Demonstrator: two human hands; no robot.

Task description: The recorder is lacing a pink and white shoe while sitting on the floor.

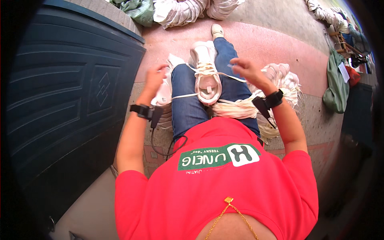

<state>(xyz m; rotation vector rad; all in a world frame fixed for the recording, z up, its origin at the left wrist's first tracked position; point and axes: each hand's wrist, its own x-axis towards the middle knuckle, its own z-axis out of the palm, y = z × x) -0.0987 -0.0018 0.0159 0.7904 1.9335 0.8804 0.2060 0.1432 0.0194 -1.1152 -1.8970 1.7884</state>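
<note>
A white sneaker [208, 80] rests between my thighs, its heel opening toward me and its toe pointing away. Cream shoelaces [206, 69] cross over its tongue, and loose lengths run out over both thighs. My left hand [155, 81] hovers beside my left knee, fingers loosely bent and apart, above another white shoe [163, 93]. Over my right thigh, my right hand [251, 73] is raised near a trailing lace, fingers bent, apart and slightly blurred. I see no lace clearly gripped by either hand.
A bundle of cream laces [236, 109] lies across my right thigh, beside stacked pale shoes [282, 78]. More shoes [184, 12] lie ahead. A dark panelled door [68, 84] stands at left. Green sacks [337, 84] sit at right. A black cable [170, 154] hangs from my left wrist strap.
</note>
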